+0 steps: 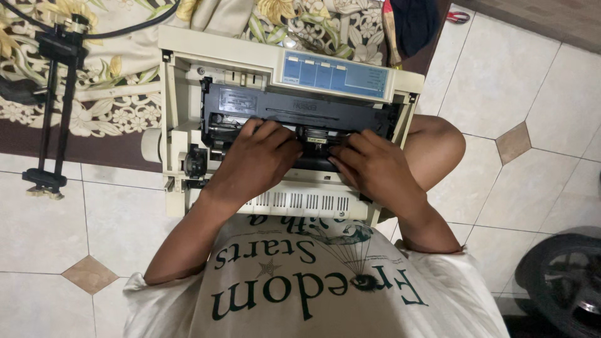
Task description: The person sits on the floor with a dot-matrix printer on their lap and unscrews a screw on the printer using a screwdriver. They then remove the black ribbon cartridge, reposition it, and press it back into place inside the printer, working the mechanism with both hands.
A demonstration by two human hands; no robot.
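Printer (pixel 188 112), cream dot-matrix type with cover off, sits on the tiled floor (pixel 551 94) right in front of the seated person, its far edge overlapping the near edge of a floral rug (pixel 113 94). Black ribbon cartridge (pixel 294 109) spans the open bay across the top. Blue control panel (pixel 335 75) at the far right corner of the printer.

Left hand (pixel 253 159) lies palm down over the carriage area, fingers (pixel 266 131) curled, tips touching the lower edge of the cartridge; cannot tell if it grips anything. Right hand (pixel 372 166) lies beside it, fingers bent and pressed near the small print head (pixel 316 139) between both hands; grip not visible either. Both hands cover most of the mechanism, so the rail under them is hidden.

Bare knee (pixel 438 147) presses against the printer's right side. Black metal stand (pixel 53 106) with a cable lies at the left, partly on the rug, well apart from the printer. Dark wheel (pixel 563 281) at the floor's near right corner. White printed T-shirt (pixel 313 281) fills the near edge.
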